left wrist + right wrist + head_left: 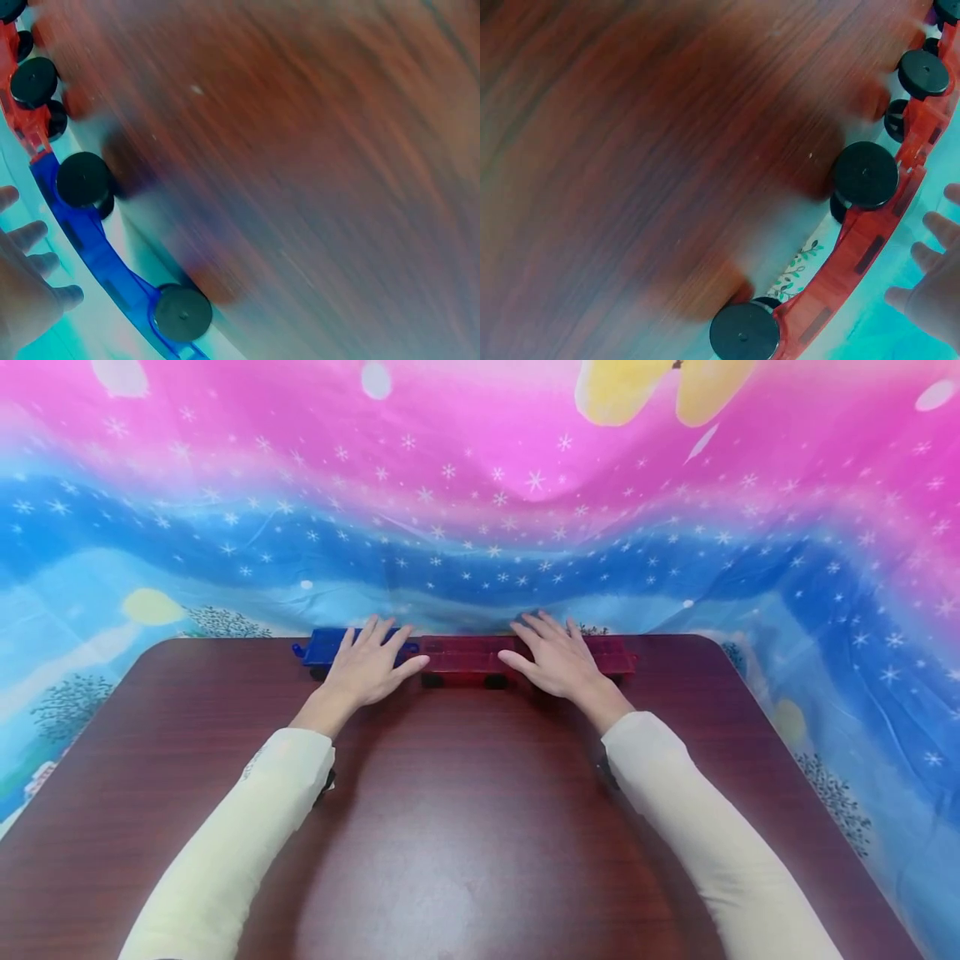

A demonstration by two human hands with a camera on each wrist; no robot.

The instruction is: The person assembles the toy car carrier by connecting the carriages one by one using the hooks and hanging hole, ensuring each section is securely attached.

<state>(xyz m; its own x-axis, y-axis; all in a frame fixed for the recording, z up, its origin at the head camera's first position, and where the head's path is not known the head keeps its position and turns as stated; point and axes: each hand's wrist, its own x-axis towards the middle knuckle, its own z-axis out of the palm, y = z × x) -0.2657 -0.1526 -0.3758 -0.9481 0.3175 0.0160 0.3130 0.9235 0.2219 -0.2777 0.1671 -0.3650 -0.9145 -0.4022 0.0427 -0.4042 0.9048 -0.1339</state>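
A row of toy wagons stands along the table's far edge. The blue wagon (324, 647) is at the left, and the middle red wagon (463, 660) and right red wagon (613, 656) continue the row. All have black wheels, and their ends meet at small couplings. My left hand (369, 667) reaches over the blue wagon, fingers spread and straight; in the left wrist view its fingertips sit beside that wagon. Over the right red wagon, my right hand (557, 658) is likewise spread, fingers straight. Whether either hand touches a wagon I cannot tell.
The dark brown wooden table (450, 827) has rounded far corners. Behind it and at both sides hangs a pink and blue cloth (480, 552) with white snowflakes, close to the far edge. Long pale sleeves (225, 843) cover both arms.
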